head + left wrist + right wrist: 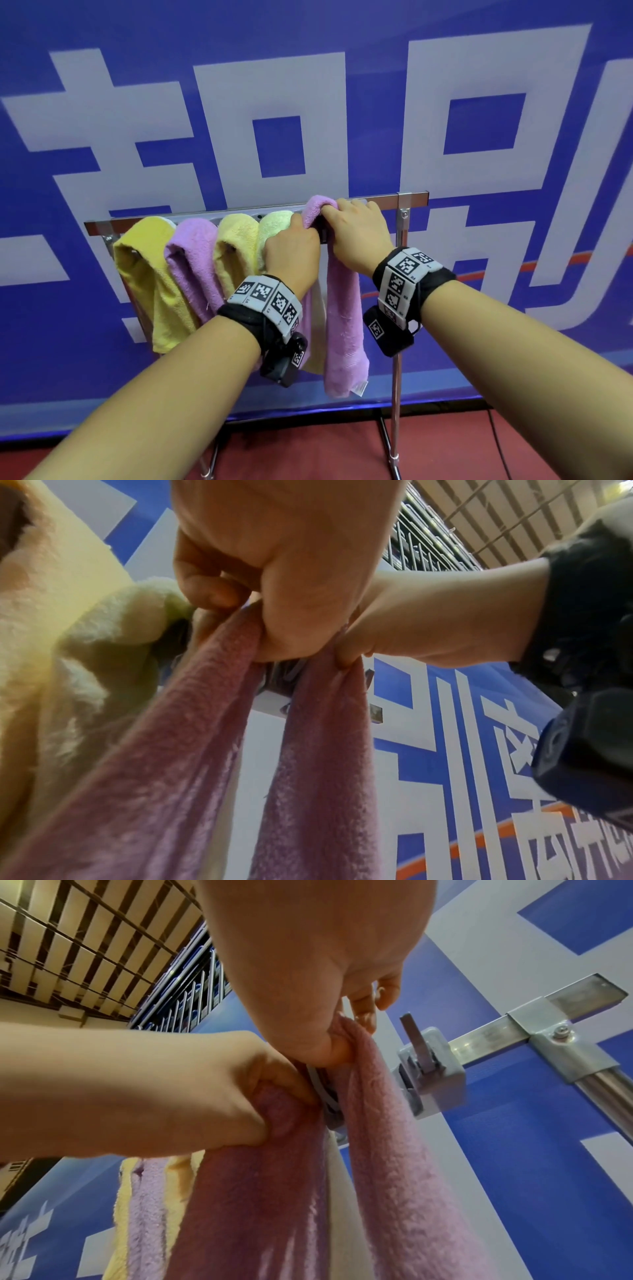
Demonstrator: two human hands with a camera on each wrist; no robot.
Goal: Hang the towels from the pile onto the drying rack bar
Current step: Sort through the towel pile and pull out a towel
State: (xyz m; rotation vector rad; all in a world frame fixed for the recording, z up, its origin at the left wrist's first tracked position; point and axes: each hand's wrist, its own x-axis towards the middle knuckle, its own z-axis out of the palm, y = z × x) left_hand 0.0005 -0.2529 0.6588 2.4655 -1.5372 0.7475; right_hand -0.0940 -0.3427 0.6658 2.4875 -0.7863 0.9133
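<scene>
From the left, 4 towels [191, 260] already hang on the bar [376, 199]; our left hand [291, 253] and right hand [356, 233] pinch the pink towel [342, 308] draped over it, fingers curled into cloth. Uneven tugging could slide it off

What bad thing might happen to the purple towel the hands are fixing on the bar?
1. The purple towel is bunched where the left hand and right hand pinch it on the bar. One side might hang longer, so it may slide off when released.
2. It hangs right beside the pale green towel, so tugging sideways could drag that neighbour along.
3. Staying bunched, it would likely dry slowly.
</scene>
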